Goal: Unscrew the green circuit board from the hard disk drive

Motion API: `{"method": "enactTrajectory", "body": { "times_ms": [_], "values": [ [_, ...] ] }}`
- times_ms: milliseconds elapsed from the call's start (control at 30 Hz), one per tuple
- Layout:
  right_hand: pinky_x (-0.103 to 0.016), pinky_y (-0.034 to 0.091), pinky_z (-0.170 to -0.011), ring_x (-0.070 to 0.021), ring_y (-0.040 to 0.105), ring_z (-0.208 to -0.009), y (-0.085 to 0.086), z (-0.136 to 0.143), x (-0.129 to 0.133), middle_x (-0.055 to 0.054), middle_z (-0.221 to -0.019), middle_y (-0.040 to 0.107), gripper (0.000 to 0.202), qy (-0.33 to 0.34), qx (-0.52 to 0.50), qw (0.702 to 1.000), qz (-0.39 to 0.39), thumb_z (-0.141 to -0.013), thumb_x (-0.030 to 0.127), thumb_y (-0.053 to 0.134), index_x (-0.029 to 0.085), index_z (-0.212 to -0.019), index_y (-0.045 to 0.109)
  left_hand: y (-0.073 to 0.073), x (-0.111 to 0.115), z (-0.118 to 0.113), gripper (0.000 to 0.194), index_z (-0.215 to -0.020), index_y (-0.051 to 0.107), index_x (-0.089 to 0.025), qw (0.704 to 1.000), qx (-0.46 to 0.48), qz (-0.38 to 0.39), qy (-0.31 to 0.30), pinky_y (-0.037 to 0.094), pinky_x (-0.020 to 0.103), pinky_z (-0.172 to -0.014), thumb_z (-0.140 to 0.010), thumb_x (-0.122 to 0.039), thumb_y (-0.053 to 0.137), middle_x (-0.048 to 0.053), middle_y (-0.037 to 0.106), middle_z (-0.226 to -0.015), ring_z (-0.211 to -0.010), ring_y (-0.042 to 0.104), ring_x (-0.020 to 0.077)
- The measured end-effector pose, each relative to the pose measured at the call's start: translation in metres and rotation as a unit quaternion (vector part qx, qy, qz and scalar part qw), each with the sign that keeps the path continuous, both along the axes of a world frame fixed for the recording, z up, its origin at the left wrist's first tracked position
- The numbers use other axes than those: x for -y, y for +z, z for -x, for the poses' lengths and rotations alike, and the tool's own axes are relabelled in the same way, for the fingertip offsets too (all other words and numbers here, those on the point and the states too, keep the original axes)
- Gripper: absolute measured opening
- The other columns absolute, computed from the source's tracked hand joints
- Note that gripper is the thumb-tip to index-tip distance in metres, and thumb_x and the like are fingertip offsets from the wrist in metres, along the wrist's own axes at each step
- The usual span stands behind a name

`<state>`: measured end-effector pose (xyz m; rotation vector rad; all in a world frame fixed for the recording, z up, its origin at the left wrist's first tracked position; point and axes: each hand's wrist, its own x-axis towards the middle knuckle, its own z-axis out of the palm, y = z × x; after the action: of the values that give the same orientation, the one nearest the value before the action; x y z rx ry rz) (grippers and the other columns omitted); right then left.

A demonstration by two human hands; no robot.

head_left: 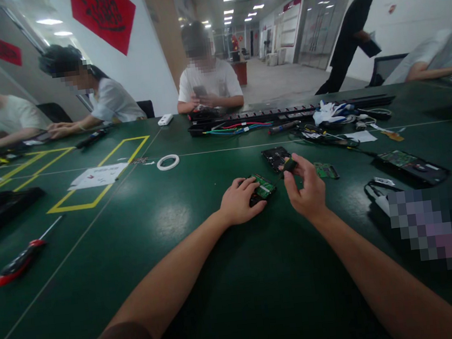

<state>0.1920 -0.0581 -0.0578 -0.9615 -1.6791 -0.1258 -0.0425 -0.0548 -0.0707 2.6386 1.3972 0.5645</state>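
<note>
My left hand (241, 200) grips a small hard drive (264, 187) flat on the green table, its fingers over the left side and its thumb along the near edge. The drive's green circuit board faces up. Pinched between thumb and fingers of my right hand (306, 188) is a short dark-handled screwdriver (289, 165), tilted with its shaft side toward the drive; whether the tip touches it I cannot tell. Just behind lies another black drive (276, 158). A loose green circuit board (325, 170) rests to the right of my right hand.
A larger hard drive (412, 167) and a lanyard (376, 188) lie on the right. Cables (320, 136), white gloves (331, 113) and a long black strip (285, 112) are at the back. Leftward are a white ring (168, 162) and a red-black screwdriver (29, 254). Several people sit around; one walks behind.
</note>
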Motion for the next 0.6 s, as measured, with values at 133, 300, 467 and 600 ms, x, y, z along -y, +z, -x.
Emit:
{"method": "enactTrajectory", "body": {
  "times_ms": [133, 300, 467, 600],
  "values": [
    [-0.044, 0.067, -0.090, -0.0232, 0.078, -0.096, 0.0000, 0.0026, 0.0007, -0.011, -0.133, 0.070, 0.054, -0.004, 0.005, 1.000, -0.006, -0.099, 0.028, 0.063, 0.028, -0.150, 0.046, 0.0013, 0.0005, -0.0002, 0.066, -0.148, 0.055, -0.025, 1.000, 0.000, 0.003, -0.001, 0.047, 0.057, -0.114, -0.094, -0.063, 0.059, 0.005, 0.052, -0.158, -0.142, 0.042, 0.0376],
    [-0.044, 0.067, -0.088, -0.0232, 0.076, -0.094, -0.0013, -0.0011, -0.0007, -0.010, -0.133, 0.070, 0.052, -0.027, -0.015, 0.999, 0.012, -0.098, 0.039, 0.065, 0.028, -0.147, 0.050, 0.0021, 0.0004, -0.0003, 0.066, -0.148, 0.056, -0.025, 1.000, 0.003, 0.004, -0.001, 0.047, 0.057, -0.114, -0.094, -0.063, 0.058, 0.006, 0.052, -0.158, -0.143, 0.042, 0.0377],
    [-0.047, 0.064, -0.097, -0.0256, 0.074, -0.109, -0.0033, -0.0039, -0.0027, -0.011, -0.142, 0.066, 0.051, -0.029, 0.001, 0.999, 0.013, -0.102, 0.034, 0.059, 0.028, -0.151, 0.048, 0.0041, 0.0010, 0.0002, 0.067, -0.148, 0.055, -0.024, 1.000, 0.000, 0.009, -0.005, 0.047, 0.058, -0.113, -0.094, -0.063, 0.058, 0.006, 0.051, -0.159, -0.142, 0.042, 0.0379],
    [-0.045, 0.066, -0.092, -0.0248, 0.074, -0.105, -0.0035, -0.0044, -0.0040, -0.010, -0.137, 0.068, 0.050, -0.027, -0.002, 1.000, 0.009, -0.100, 0.035, 0.063, 0.029, -0.148, 0.050, 0.0045, 0.0014, -0.0001, 0.067, -0.148, 0.055, -0.024, 1.000, 0.000, 0.007, -0.004, 0.048, 0.057, -0.113, -0.094, -0.063, 0.057, 0.006, 0.052, -0.159, -0.143, 0.041, 0.0376]
  ]
}}
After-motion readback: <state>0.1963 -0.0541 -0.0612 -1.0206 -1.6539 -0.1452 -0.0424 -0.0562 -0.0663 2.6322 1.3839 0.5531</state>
